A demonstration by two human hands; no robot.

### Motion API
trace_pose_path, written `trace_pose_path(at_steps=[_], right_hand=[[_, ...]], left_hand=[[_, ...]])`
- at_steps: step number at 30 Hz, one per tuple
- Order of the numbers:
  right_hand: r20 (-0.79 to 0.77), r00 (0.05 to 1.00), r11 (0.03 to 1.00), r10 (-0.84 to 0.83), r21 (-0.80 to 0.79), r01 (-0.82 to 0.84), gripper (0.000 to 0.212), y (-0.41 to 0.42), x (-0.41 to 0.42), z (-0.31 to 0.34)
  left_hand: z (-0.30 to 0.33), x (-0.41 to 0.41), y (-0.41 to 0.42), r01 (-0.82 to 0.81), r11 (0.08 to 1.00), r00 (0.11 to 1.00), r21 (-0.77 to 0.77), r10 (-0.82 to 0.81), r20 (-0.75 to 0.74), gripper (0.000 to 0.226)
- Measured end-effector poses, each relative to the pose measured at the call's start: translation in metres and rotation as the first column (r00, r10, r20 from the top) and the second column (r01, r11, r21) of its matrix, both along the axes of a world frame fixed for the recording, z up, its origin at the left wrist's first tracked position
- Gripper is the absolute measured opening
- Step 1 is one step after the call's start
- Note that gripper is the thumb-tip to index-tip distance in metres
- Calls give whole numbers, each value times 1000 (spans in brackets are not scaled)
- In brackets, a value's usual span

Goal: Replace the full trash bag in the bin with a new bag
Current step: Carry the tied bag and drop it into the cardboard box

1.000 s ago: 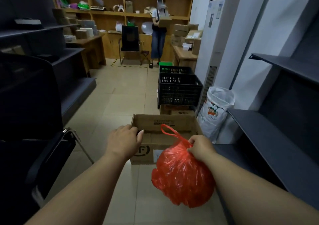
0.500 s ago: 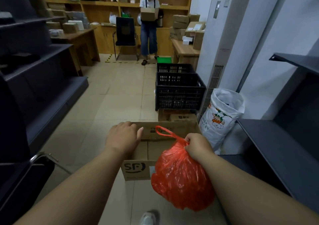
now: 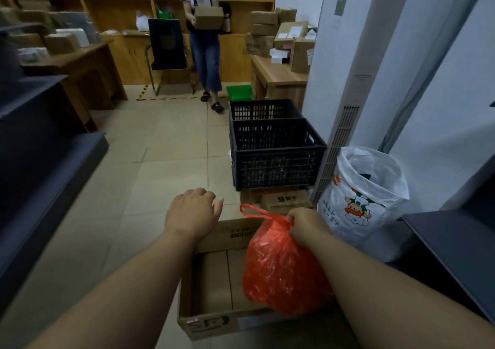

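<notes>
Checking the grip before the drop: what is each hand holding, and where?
The right hand grips the red bag at its gathered neck. The left hand holds nothing.

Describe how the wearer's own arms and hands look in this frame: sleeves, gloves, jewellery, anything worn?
Both forearms are bare up to the frame's edge, with no sleeves showing. The left hand and right hand wear no gloves, and no watch, bracelet or ring shows. The left thumb has a pale, fairly long nail.
</notes>
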State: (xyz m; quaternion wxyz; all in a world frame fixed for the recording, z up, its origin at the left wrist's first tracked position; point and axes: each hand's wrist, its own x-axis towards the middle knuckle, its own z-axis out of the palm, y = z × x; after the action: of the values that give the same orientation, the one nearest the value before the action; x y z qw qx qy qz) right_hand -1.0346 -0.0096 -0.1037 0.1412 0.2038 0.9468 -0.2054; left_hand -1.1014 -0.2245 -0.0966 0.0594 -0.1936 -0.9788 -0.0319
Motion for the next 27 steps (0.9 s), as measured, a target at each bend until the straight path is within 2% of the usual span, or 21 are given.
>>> trace_pose_path(at_steps=[6,14,21,27], right_hand=[[-99,994,999,-45,-5,45,29,9,-62,-6],[-109,992,998,-57,-7,56,32,26,-102,3],[-137,976,983,-168,47,176,30,70,-67,21],[-190,920,931,-343,59,359,31,113,-4,41]], left_hand=[[-2,-49,9,26,999,999,-36,-25,31,46],[5,-83,28,73,996,997,-42,-73,12,47],[25,-89,89,246,969,969,-2,-246,-20,47],[45,-58,159,443,896,895,29,-440,-67,47]])
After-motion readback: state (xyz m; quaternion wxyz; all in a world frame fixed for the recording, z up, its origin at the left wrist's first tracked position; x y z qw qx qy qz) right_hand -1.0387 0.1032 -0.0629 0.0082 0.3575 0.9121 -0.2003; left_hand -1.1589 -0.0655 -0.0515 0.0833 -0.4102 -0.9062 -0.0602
